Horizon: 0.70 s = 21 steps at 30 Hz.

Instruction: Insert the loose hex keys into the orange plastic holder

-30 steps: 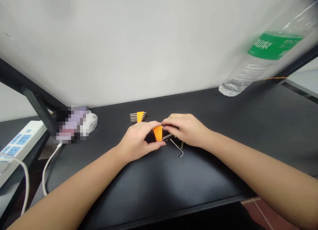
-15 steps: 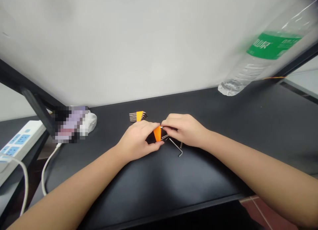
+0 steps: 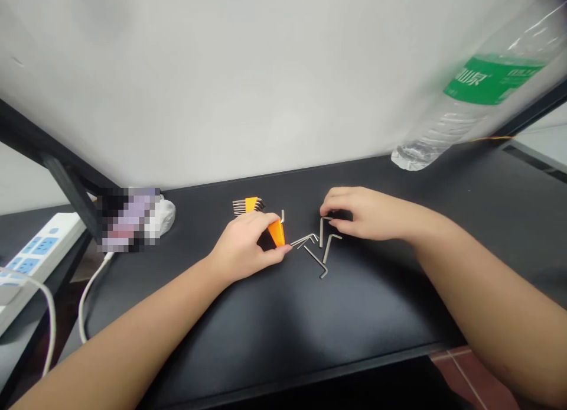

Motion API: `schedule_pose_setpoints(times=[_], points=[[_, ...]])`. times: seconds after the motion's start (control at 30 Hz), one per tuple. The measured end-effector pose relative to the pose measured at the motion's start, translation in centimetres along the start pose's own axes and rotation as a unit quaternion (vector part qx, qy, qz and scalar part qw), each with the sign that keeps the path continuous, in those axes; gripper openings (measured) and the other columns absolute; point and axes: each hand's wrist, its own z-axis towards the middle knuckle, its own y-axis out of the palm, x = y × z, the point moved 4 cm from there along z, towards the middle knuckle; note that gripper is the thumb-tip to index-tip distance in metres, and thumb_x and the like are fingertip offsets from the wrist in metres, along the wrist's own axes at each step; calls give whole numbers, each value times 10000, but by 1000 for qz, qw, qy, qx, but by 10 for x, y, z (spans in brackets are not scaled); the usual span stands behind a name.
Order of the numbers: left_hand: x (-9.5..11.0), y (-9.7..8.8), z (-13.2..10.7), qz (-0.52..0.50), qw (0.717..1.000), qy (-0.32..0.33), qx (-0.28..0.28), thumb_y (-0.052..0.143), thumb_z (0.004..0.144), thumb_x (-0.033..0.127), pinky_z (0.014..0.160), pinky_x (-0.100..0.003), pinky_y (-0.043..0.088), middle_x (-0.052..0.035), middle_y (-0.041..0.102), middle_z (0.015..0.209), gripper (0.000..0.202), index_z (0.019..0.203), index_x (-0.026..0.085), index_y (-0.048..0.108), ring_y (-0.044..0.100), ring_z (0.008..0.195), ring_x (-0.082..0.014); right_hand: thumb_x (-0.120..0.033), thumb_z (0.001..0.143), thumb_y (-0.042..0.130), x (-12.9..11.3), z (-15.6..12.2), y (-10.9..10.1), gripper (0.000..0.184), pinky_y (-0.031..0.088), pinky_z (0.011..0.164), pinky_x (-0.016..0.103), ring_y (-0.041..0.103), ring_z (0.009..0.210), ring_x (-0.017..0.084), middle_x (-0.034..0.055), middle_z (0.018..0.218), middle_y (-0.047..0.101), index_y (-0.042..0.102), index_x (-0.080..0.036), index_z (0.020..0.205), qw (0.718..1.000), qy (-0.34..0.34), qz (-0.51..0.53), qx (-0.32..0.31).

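My left hand [image 3: 245,244] pinches an orange hex key holder [image 3: 277,233] between thumb and fingers. One short bent hex key end [image 3: 282,216] sticks up from its top. To the right, my right hand [image 3: 367,214] has thumb and index finger closed at the bend of a loose L-shaped hex key [image 3: 321,234]. Several other hex keys lie on the black tabletop between and below the hands, among them one hex key [image 3: 328,251] close under the right fingers and another [image 3: 315,262] nearer me. Behind the left hand rests a second orange holder [image 3: 251,204] filled with hex keys.
A large plastic bottle [image 3: 491,82] with a green label leans at the back right against the white wall [image 3: 266,91]. On the left are a white power strip [image 3: 35,253], a white cable [image 3: 84,303], a blurred-out item and a crumpled white thing [image 3: 166,215].
My right hand has left the orange holder and moved right to a loose hex key. A bent key end now shows at the holder's top. My left hand keeps its hold.
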Motion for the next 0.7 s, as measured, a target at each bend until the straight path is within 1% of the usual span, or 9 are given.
schedule_pose_setpoints(times=[0.07,0.13,0.2,0.23,0.33,0.43,0.5,0.6,0.7], points=[[-1,0,0,-2,1000,0,1,782,834,463,872,-361,568,-57,749,1060,449,1169,195,649,708,931,-212,-196,860,645,2,-2,3,264,518,814,341,658,933,213,51,1108,671,726,-264,1102,1000,4,-2,-23],[-2,0,-1,-2,1000,-5,-1,783,835,465,879,-355,565,-50,751,1058,445,1168,199,653,709,925,-204,-181,836,658,1,-1,8,196,501,752,318,645,887,201,45,1072,659,726,-263,999,999,22,-20,-33],[-4,0,-1,-1,1000,-11,0,784,834,470,867,-346,565,-43,753,1040,441,1161,203,658,710,904,-197,-155,781,681,2,0,13,98,438,623,296,602,750,180,39,952,643,679,-234,839,996,67,-57,-29],[-5,0,-2,-1,1000,-14,1,785,832,474,861,-344,564,-40,754,1034,441,1159,205,660,710,894,-195,-139,754,686,2,1,15,100,393,572,291,569,684,168,33,887,629,639,-222,783,993,92,-76,-24],[-7,1,-2,-1,1000,-19,2,786,828,485,862,-342,563,-37,759,1036,442,1152,210,665,712,874,-193,-97,721,661,5,4,14,157,331,533,279,516,598,149,5,747,595,559,-215,741,988,134,-81,0],[-8,1,-3,-1,1000,-27,8,787,823,491,852,-335,562,-36,763,1040,448,1150,209,668,713,864,-188,-102,770,616,5,6,7,127,385,573,263,532,604,137,-19,722,604,576,-219,797,993,113,-16,40],[-8,0,-3,-1,999,-30,14,783,823,490,825,-325,560,-32,763,1017,443,1144,206,670,712,851,-184,-137,822,610,-1,7,0,90,438,617,263,565,650,139,-10,785,638,608,-219,859,992,85,33,86],[-7,0,-2,-6,999,-30,19,783,819,487,790,-312,555,-23,761,984,427,1122,207,672,706,822,-176,-191,889,609,-16,7,-7,48,485,659,280,605,720,156,28,888,677,644,-214,912,981,37,99,160],[-5,-1,-1,-12,999,-25,19,784,817,486,759,-304,549,-14,757,940,414,1105,210,673,695,786,-167,-212,925,607,-34,8,-5,61,500,678,302,613,745,169,45,917,688,665,-217,909,973,-9,121,195]])
